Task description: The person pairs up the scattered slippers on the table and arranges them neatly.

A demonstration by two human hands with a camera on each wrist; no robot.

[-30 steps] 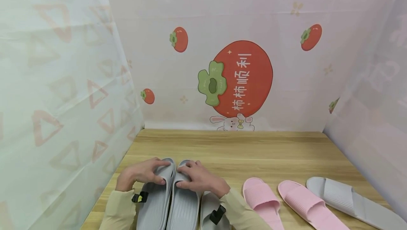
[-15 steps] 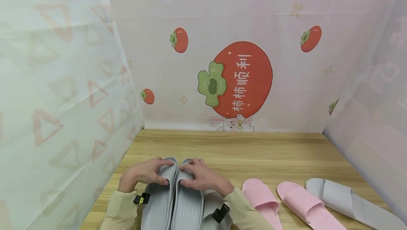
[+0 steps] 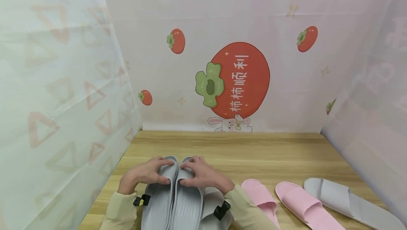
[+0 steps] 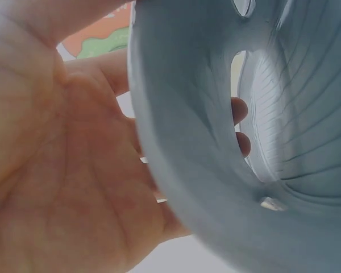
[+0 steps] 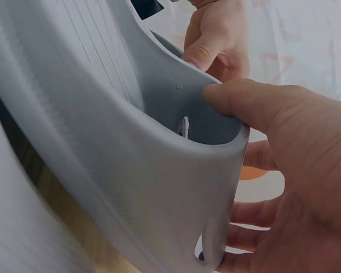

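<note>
Two matching grey slippers stand side by side at the front of the table, toes away from me. My left hand (image 3: 144, 174) grips the left slipper (image 3: 157, 205) by its strap, thumb at the strap's opening and fingers over the toe. In the left wrist view, fingertips (image 4: 239, 111) show through a cut-out in that slipper. My right hand (image 3: 206, 175) holds the right slipper (image 3: 187, 205) the same way. Its thumb (image 5: 233, 101) hooks into the strap opening in the right wrist view, with the other fingers around the outside. The slippers' inner edges lie against each other.
More grey footwear (image 3: 211, 201) lies right of the held pair, partly hidden by the right arm. Farther right are a pink slipper (image 3: 259, 193), another pink slipper (image 3: 300, 200) and a grey slipper (image 3: 337, 194). Printed sheets wall the wooden table (image 3: 235, 148) at back and sides.
Both hands have shifted slightly right with the grey slippers in their grip, mostly in the first half second. The held pair now overlaps more of the grey footwear beside it.
</note>
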